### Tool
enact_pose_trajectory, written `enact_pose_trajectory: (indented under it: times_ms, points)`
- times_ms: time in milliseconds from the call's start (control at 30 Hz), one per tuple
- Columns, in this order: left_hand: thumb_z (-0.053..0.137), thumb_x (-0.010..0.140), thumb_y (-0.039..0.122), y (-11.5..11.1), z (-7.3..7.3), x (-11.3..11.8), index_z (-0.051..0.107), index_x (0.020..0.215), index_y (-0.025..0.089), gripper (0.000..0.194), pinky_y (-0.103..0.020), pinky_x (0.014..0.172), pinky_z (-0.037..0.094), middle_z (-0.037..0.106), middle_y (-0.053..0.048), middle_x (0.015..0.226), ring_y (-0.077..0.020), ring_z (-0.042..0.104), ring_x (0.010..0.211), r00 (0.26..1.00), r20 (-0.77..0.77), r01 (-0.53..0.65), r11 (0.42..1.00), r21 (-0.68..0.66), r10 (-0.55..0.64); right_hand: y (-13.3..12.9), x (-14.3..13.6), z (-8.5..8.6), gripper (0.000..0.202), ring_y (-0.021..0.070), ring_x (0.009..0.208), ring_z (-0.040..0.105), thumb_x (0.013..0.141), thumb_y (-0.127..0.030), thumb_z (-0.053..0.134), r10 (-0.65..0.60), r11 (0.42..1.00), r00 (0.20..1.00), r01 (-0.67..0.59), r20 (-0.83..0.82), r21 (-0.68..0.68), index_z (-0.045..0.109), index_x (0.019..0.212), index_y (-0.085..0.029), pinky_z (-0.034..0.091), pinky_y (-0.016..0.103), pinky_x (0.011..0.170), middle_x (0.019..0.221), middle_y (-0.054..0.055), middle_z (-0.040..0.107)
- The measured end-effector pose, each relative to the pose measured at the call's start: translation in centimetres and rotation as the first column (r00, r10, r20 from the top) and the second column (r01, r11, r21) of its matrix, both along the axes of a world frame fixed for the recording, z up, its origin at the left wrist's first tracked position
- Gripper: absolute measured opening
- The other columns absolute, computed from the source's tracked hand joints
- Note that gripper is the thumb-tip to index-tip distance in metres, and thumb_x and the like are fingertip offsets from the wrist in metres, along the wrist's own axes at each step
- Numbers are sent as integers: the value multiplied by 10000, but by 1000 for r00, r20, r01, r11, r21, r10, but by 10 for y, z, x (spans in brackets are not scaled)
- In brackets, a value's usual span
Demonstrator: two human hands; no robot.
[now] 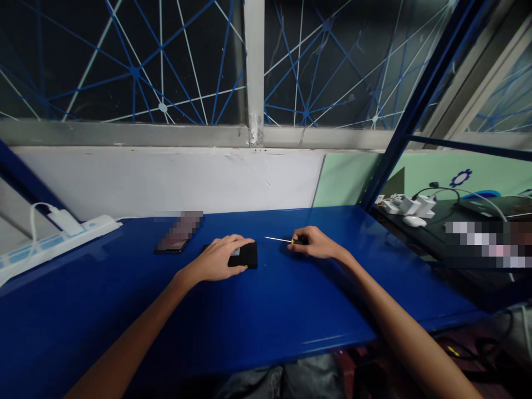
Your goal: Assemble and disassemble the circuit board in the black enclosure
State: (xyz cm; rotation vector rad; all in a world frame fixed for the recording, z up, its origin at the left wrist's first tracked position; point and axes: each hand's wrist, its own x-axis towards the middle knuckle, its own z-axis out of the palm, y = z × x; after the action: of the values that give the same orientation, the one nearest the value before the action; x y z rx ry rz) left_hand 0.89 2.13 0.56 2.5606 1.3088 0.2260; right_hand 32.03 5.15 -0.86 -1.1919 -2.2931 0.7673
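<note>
My left hand (220, 257) lies over a flat black rectangular case (250, 256) on the blue table. The thumb presses its near edge and the fingers reach along the far edge, hiding its left part. A pale label and a small yellow mark show on the case. To the right, my right hand (315, 243) grips a screwdriver (300, 241) by its dark handle with a yellow band. Its thin metal shaft points left toward the case, with the tip apart from it. Tiny specks lie on the table between the two.
Left of my hands lies a phone-like slab (178, 235), partly blurred out. A white power strip (95, 224) with a plugged-in adapter stands at the left. Blue frame posts (386, 166) rise at the table's sides. White chargers (418, 206) and cables sit on the dark surface at right.
</note>
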Motion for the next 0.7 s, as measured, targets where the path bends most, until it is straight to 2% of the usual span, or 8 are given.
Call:
enact_pose_trajectory:
  times_ms: [100, 200, 333, 500, 700]
  points:
    - [623, 792, 429, 5, -3, -3, 456, 1391, 312, 633, -439, 960, 393, 526, -75, 1341, -305, 527, 1155, 1000, -6, 18, 1000, 2, -18, -6, -14, -5, 251, 88, 559, 413, 791, -392, 654, 33, 999, 999, -32, -33, 40, 600, 712, -159, 277, 213, 525, 615, -43, 504]
    - [657, 761, 489, 10, -5, -5, 452, 1401, 288, 701, -410, 970, 397, 534, -74, 1346, -303, 525, 1176, 1000, 14, 3, 1000, -11, -2, -14, -32, -11, 263, 98, 590, 481, 751, -425, 717, 2, 998, 999, 1, -43, 69, 668, 813, -173, 299, 209, 542, 667, -36, 578]
    - [685, 726, 540, 15, -3, -12, 435, 1421, 292, 779, -396, 987, 389, 520, -74, 1377, -308, 515, 1200, 999, 43, 25, 998, -51, -22, -23, -51, -17, 224, 123, 669, 589, 776, -397, 719, 4, 990, 1000, -4, -4, 140, 722, 923, -228, 336, 214, 593, 780, -20, 694]
    - [715, 669, 592, 19, 1, -23, 490, 1383, 286, 808, -411, 989, 378, 530, -83, 1350, -314, 497, 1209, 1000, 24, 8, 994, -111, -5, -28, -62, -22, 162, 155, 740, 662, 815, -355, 685, 15, 981, 997, -29, 75, 191, 753, 932, -266, 365, 223, 623, 866, 0, 752]
    - [708, 681, 584, 20, 2, -22, 507, 1369, 266, 785, -404, 996, 373, 535, -84, 1341, -309, 492, 1206, 1000, 19, 19, 992, -123, -17, -27, -70, -27, 133, 151, 727, 668, 809, -270, 660, 12, 975, 993, -37, 116, 218, 765, 890, -267, 366, 220, 611, 848, -3, 758]
